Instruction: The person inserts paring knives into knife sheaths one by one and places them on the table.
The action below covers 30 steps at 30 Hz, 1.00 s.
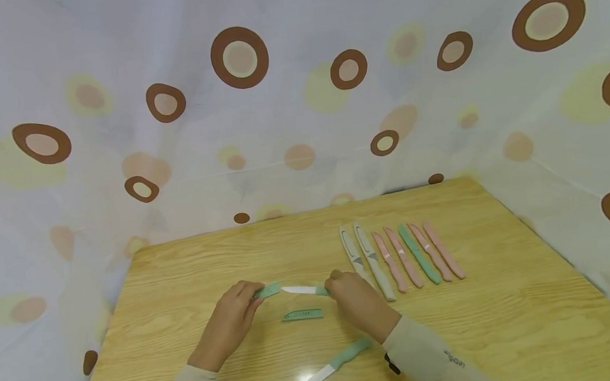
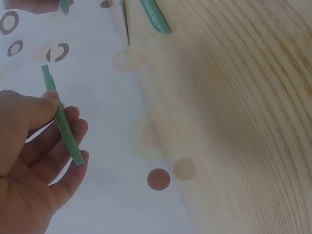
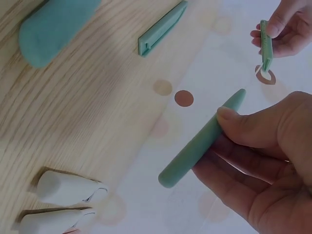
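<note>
My left hand pinches a green knife sheath between thumb and fingers; the left wrist view shows this sheath edge-on. In my right hand is a small knife with a white blade, gripped by its green handle. The blade points left, its tip close to the sheath's end; whether they touch I cannot tell. Below the blade lies a second green sheath on the table. Nearer the front is another green-handled knife, its white blade bare.
Right of the hands, a row of knives lies on the wooden table: two whitish knives, several pink knives and a green knife. A patterned curtain hangs along the table's back and right side.
</note>
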Available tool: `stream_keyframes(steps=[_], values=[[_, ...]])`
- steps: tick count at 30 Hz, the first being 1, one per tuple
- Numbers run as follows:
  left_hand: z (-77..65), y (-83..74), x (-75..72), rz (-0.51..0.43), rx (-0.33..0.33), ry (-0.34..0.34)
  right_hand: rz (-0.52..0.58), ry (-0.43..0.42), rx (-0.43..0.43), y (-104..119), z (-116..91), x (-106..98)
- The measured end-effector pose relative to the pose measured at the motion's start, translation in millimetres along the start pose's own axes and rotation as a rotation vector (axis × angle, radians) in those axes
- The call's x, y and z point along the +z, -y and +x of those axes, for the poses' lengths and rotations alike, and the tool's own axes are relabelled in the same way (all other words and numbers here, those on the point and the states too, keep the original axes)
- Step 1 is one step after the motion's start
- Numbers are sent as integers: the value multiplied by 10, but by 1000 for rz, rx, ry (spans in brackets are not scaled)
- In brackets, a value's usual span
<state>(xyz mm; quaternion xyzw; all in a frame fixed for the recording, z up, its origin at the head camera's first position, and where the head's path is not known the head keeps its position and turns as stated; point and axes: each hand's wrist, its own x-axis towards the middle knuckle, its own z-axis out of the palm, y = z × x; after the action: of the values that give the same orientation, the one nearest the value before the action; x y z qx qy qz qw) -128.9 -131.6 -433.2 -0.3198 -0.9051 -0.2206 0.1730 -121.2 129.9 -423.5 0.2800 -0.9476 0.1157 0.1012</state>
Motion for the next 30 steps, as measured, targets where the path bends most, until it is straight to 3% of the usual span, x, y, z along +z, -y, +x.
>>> stream_keyframes(steps=[6,12,17,25,30], values=[[-24,30,21,-5,8,-1,-43,-44,-86,43,7,-7],[-35,39,20,-2,16,-3,-117,-7,-103,54,16,-17],[-2,22,15,27,57,13,-132,21,-105,73,25,-18],[85,-83,175,47,153,38,-174,14,-131,186,66,-3],[115,-137,209,71,174,47,-177,23,-128,206,62,19]])
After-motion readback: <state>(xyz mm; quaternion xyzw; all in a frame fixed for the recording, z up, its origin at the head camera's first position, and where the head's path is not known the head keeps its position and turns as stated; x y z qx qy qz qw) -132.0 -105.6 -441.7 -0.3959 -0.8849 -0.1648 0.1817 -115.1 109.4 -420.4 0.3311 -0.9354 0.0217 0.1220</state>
